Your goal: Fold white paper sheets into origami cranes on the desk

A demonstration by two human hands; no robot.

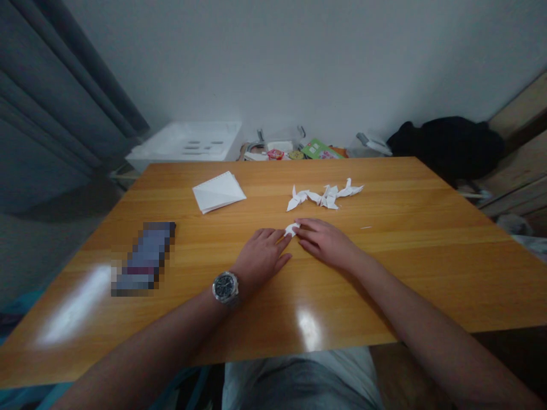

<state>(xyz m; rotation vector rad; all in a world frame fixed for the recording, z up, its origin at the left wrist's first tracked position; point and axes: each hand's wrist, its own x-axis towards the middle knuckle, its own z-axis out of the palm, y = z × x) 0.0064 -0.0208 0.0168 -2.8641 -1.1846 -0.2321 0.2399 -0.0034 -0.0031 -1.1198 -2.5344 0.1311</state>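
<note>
A small folded piece of white paper (pixel 292 229) lies on the table between my hands. My left hand (pixel 262 254) holds its left side down with the fingertips, and the thumb sits apart, nearer to me. From the other side my right hand (pixel 322 242) has its fingertips on the right part of the paper, covering some of it. Just beyond stand several white origami birds (pixel 327 196) in a row, touching or overlapping. A silver wristwatch (pixel 225 287) is on my left wrist.
A stack of white paper sheets (pixel 219 192) lies at the back left of the wooden table (pixel 192 341). A blurred-out phone-like object (pixel 145 259) is on the left. A thin white scrap (pixel 366 228) lies to the right. Behind the table are a white box (pixel 188 139) and a green packet (pixel 320 149).
</note>
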